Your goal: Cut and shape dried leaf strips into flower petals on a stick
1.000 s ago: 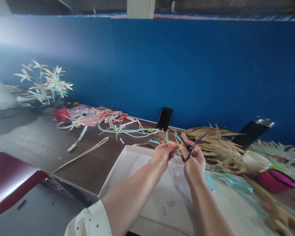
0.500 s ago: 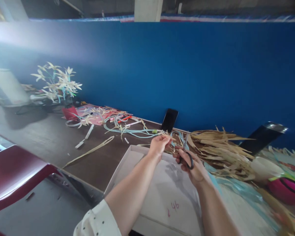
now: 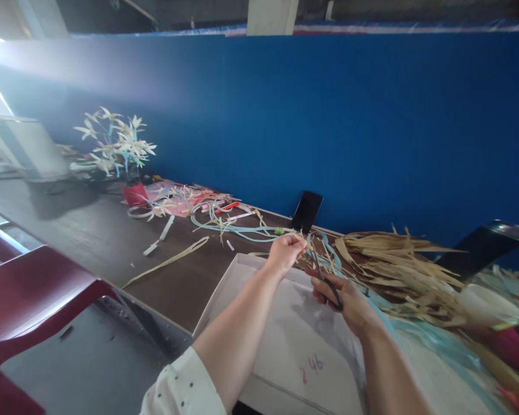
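Black-handled scissors (image 3: 332, 290) are in my right hand (image 3: 343, 300), its fingers round the handle loops and the blades pointing up and away from me. My left hand (image 3: 285, 253) pinches a pale strip of dried husk (image 3: 301, 237) between thumb and fingertips. The scissor blades lie just to the right of that strip; whether they touch it I cannot tell. Both hands hover over the far edge of a white box lid (image 3: 285, 328) with red handwritten marks on it. Beyond them lie pale husk scraps and a light-blue ribbon (image 3: 331, 248).
A phone (image 3: 307, 211) leans against the blue partition (image 3: 372, 127). Dried husks (image 3: 393, 265) are heaped at right beside a dark bottle (image 3: 484, 248). Leftward are blue cords (image 3: 242, 230), a red pot (image 3: 135, 195) of husk flowers (image 3: 123, 141) and a red chair (image 3: 38, 288).
The view has swung slightly left, so most things sit further right. The scissors have turned in my right hand, and their blades are nearer my left fingertips.
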A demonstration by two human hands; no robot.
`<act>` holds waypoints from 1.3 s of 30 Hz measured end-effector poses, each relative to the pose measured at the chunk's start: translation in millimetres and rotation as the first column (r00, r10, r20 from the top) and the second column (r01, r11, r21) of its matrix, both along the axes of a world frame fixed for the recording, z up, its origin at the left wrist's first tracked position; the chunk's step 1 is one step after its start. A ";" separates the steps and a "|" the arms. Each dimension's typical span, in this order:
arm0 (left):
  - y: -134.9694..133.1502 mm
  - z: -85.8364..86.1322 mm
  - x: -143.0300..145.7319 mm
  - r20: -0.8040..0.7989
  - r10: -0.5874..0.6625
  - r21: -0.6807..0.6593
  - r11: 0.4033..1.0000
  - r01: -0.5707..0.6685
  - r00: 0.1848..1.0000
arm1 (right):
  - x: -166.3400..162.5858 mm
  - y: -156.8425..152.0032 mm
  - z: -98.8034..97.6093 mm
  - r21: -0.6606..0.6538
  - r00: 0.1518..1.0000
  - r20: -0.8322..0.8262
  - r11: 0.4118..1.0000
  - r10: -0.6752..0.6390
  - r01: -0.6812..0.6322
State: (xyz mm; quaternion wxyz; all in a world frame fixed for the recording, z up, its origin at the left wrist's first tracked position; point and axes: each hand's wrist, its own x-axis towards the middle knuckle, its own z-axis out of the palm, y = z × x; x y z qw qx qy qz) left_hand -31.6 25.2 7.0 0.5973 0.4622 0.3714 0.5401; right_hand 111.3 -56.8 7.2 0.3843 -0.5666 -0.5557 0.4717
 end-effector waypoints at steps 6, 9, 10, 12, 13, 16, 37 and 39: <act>1.1 -4.1 -0.4 -0.087 0.013 0.049 0.999 -0.008 0.996 | 2.9 1.6 -4.4 0.042 1.000 0.000 0.999 0.018 -0.018; 0.9 -4.1 -0.9 -0.113 0.018 0.062 0.998 -0.011 0.993 | 3.5 1.9 -5.1 0.051 1.000 -0.003 0.998 0.023 -0.023; 0.9 -4.2 -1.0 -0.114 0.014 0.067 0.998 -0.007 0.993 | 3.4 1.8 -5.0 0.054 1.000 -0.004 0.998 0.024 -0.023; 1.5 -4.9 -1.0 -0.117 0.008 0.071 0.997 0.000 0.993 | 2.8 1.3 -4.4 0.062 1.000 -0.006 0.998 0.019 -0.018; 2.0 -5.3 -1.0 -0.119 0.007 0.072 0.997 0.002 0.993 | 2.4 1.0 -4.2 0.068 1.000 -0.006 0.998 0.016 -0.015; 3.2 -6.8 -1.2 -0.127 -0.002 0.096 0.995 0.014 0.992 | 1.6 0.6 -4.1 0.079 1.000 -0.006 0.997 0.018 -0.018; -0.4 -0.7 -6.1 -0.164 -0.048 0.076 0.995 0.061 0.985 | 1.2 0.2 -2.4 0.051 0.999 -0.021 0.998 0.044 -0.043; -0.9 -0.1 -6.8 -0.170 -0.055 0.091 0.993 0.072 0.984 | 0.0 -0.4 -1.2 0.052 0.999 -0.024 0.998 0.033 -0.031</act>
